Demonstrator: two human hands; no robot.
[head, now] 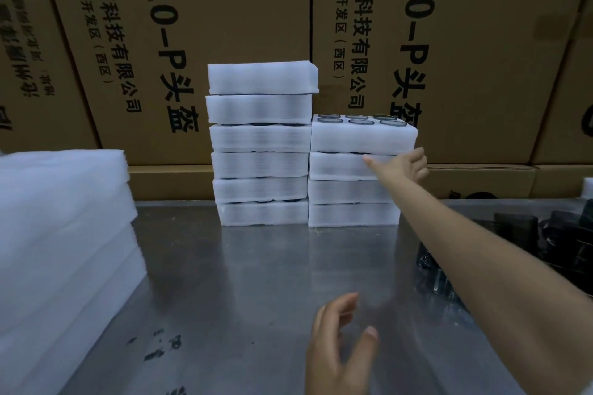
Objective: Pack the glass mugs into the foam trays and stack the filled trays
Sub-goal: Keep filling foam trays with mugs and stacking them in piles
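Steel table (250, 266); printed brown cartons (256, 9) stacked behind as wall; dim light.

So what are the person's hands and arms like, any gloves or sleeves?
Both are bare: no gloves, rings, watch or bracelet in view. The right hand comes off a long forearm bare as far as the frame shows. The left hand shows only to the wrist. A white sliver at the bottom right corner may be clothing; I cannot tell.
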